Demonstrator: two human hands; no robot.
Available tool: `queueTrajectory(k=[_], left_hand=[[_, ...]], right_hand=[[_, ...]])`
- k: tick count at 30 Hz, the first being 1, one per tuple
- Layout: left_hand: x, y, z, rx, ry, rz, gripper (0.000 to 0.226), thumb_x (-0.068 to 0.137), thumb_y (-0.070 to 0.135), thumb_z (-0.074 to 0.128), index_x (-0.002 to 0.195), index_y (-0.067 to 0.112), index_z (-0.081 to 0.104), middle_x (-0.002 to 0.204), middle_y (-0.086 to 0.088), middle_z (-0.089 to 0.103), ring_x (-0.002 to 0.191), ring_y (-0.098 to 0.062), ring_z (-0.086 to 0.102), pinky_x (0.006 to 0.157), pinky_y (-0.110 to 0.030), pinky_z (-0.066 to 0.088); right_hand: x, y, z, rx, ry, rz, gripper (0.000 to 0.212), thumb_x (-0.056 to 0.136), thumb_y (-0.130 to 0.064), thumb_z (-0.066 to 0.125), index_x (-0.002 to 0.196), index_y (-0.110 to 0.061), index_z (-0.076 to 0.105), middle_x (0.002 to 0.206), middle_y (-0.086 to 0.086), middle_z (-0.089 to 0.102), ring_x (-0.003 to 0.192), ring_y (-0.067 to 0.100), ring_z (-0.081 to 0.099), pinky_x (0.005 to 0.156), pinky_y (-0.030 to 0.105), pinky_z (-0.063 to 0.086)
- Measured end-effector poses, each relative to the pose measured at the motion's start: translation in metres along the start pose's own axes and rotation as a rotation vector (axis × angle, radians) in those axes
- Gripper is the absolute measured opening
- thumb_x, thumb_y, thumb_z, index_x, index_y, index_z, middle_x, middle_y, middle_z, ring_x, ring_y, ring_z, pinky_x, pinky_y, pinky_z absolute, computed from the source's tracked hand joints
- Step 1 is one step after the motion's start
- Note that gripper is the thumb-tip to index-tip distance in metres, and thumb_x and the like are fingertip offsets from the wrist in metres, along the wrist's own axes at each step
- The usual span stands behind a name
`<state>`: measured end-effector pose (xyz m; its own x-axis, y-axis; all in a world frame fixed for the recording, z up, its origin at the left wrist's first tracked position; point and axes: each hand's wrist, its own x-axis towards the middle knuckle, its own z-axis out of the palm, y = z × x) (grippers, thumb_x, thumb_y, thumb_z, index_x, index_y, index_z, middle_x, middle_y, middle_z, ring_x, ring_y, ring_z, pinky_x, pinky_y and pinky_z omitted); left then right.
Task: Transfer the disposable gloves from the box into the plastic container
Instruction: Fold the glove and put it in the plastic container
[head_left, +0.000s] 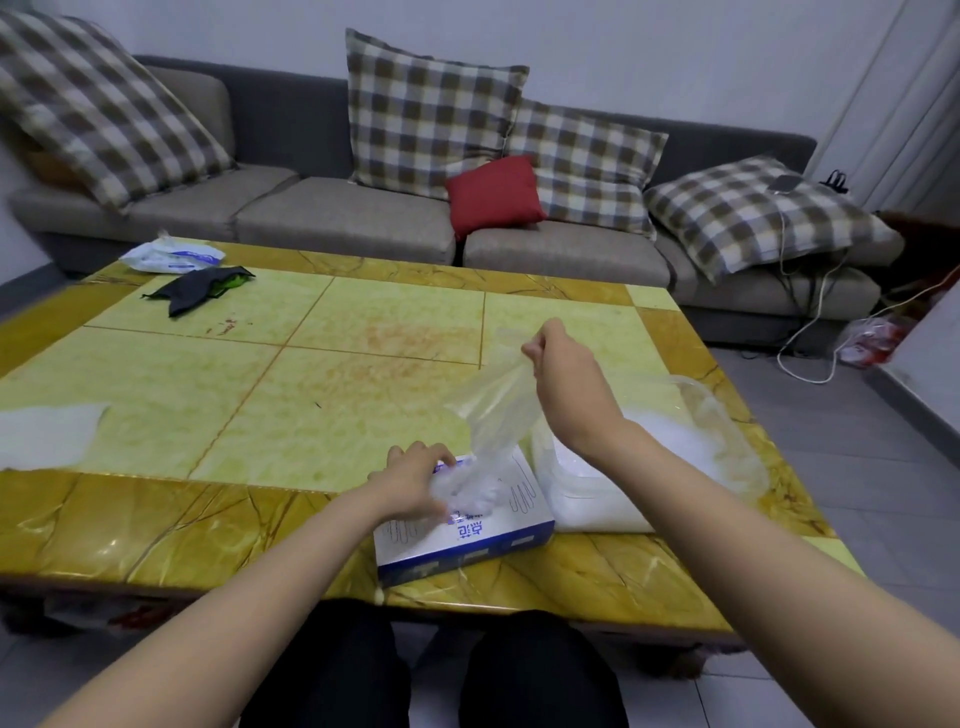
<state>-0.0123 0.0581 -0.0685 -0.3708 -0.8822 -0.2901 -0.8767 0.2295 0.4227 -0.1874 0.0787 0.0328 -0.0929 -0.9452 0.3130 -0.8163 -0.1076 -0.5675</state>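
Two bare hands are at work over the near edge of the yellow table (260, 415). The right hand (558, 364) is raised above the tabletop, fingers closed in a pinch on the top end of a clear glove (498, 410), which hangs from it in a long, slack strip down to the opening of the blue-and-white box (488, 551). The left hand (415, 480) sits on top of the box, its fingers curled over the bunch of gloves (467, 493) crumpled at the opening, seemingly holding the rest down.

Just to the right of the box, touching or nearly so, stands the plastic container (722, 415), clear-walled with pale, filmy stuff already inside.

From where I stand, this film looks almost weightless, limp and clingy. It has no stiffness, so it will drape, fold and probably drag its neighbours along. A fingertip pinch near one end, as the right hand has now, seems the sensible hold. The box looks light too, and would likely lift or slide without the left hand on it. The film could stretch or tear if yanked, so a gentle pull suits it.
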Motion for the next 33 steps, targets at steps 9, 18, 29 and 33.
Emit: queueTrajectory(k=[9, 18, 29, 33], left_hand=[[-0.024, 0.08, -0.067, -0.644, 0.098, 0.173, 0.028, 0.096, 0.036, 0.048, 0.111, 0.015, 0.059, 0.098, 0.003, 0.062, 0.079, -0.009, 0.055, 0.072, -0.023, 0.043], [-0.021, 0.097, -0.076, -0.514, 0.252, 0.202, 0.01, 0.087, 0.008, 0.057, 0.085, 0.008, 0.066, 0.072, 0.0, 0.067, 0.067, -0.012, 0.06, 0.064, -0.019, 0.046], [-0.007, 0.1, -0.093, -0.364, 0.259, 0.154, 0.019, 0.09, 0.003, 0.045, 0.098, 0.01, 0.06, 0.076, 0.001, 0.063, 0.07, -0.014, 0.058, 0.061, -0.021, 0.045], [-0.002, 0.109, -0.093, -0.319, 0.24, 0.183, 0.021, 0.085, 0.014, 0.06, 0.105, 0.018, 0.054, 0.088, 0.002, 0.062, 0.081, -0.014, 0.058, 0.062, -0.023, 0.045]], right_hand=[[-0.011, 0.008, -0.019, -0.123, -0.128, -0.093, 0.015, 0.101, -0.021, 0.041, 0.092, -0.009, 0.045, 0.089, 0.005, 0.057, 0.078, 0.026, 0.049, 0.064, 0.033, 0.033], [-0.027, 0.018, -0.043, -0.071, -0.279, -0.147, 0.033, 0.088, -0.041, 0.062, 0.108, -0.016, 0.054, 0.086, -0.002, 0.059, 0.079, 0.018, 0.054, 0.067, 0.033, 0.041], [-0.016, 0.049, -0.088, -0.219, -0.395, -0.014, 0.02, 0.086, -0.034, 0.067, 0.082, -0.016, 0.062, 0.07, -0.011, 0.062, 0.07, 0.008, 0.058, 0.056, 0.021, 0.039], [-0.012, 0.057, -0.094, -0.173, -0.398, 0.005, 0.014, 0.087, -0.025, 0.067, 0.083, -0.012, 0.062, 0.072, -0.014, 0.058, 0.07, 0.003, 0.054, 0.058, 0.018, 0.039]])
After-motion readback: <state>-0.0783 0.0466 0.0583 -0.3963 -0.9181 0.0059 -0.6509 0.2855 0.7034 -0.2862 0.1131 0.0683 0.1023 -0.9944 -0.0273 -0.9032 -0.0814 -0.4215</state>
